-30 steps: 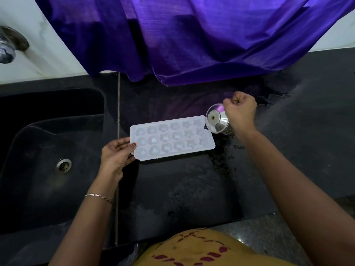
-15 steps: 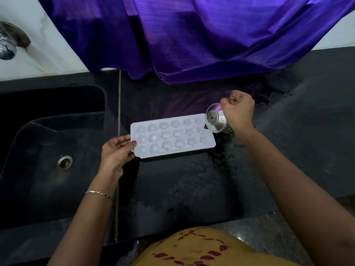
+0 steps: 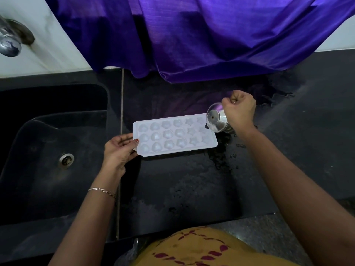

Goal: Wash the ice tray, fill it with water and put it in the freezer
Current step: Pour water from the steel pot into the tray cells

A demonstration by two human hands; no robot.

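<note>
- Black stone countertop [image 3: 192,189], wet and spattered around its middle. A dark sink [image 3: 48,120] with a drain [image 3: 66,160] sits at left, a tap [image 3: 9,45] on the white wall, and a purple cloth [image 3: 192,35] hangs behind.
- Head view: the white ice tray [image 3: 174,135] lies flat on the countertop just right of the sink, cells up (heart, flower and star shapes).
- Left hand [image 3: 119,150] pinches the tray's left short edge, thumb on top.
- Right hand [image 3: 239,110] is closed round a small steel cup [image 3: 217,120], tipped steeply over the tray's far right corner.
- Pour stream not resolvable; fill level of the cells cannot be told.
- Judgement: the filling step is in hand. No freezer in view.
- Handling: the tray looks like thin, light plastic and will likely flex. Once full it will slosh, and the wet rim may be slippery.
- Best hold: both short edges, one hand each, tray kept level, slow carry.
</note>
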